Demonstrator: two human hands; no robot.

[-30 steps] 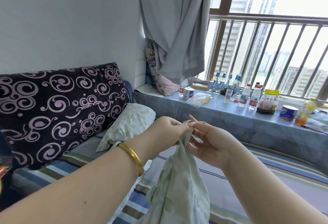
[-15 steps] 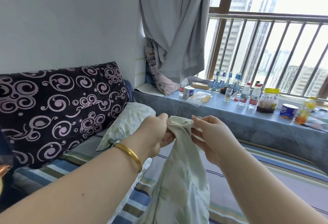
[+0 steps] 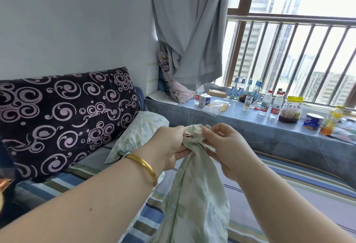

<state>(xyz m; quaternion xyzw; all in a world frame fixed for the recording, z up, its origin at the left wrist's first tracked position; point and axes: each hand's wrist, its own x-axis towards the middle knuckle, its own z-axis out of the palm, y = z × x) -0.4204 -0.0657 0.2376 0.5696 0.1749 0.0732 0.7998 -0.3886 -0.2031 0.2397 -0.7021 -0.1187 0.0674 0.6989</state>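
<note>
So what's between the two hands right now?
In the head view, just the bunched top of the pale green cloth, pinched by the left hand and right hand.

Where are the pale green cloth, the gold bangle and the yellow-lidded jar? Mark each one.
pale green cloth [image 3: 194, 200]: head view, on its hanging middle.
gold bangle [image 3: 146, 165]: head view, on the band crossing the wrist.
yellow-lidded jar [image 3: 291, 107]: head view, on its front label.

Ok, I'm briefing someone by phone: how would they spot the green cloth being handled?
Look above the striped bed, before the window ledge. The pale green cloth hangs bunched from the left hand and right hand. Its matching pillow lies untouched beside the dark swirl cushion.
</note>
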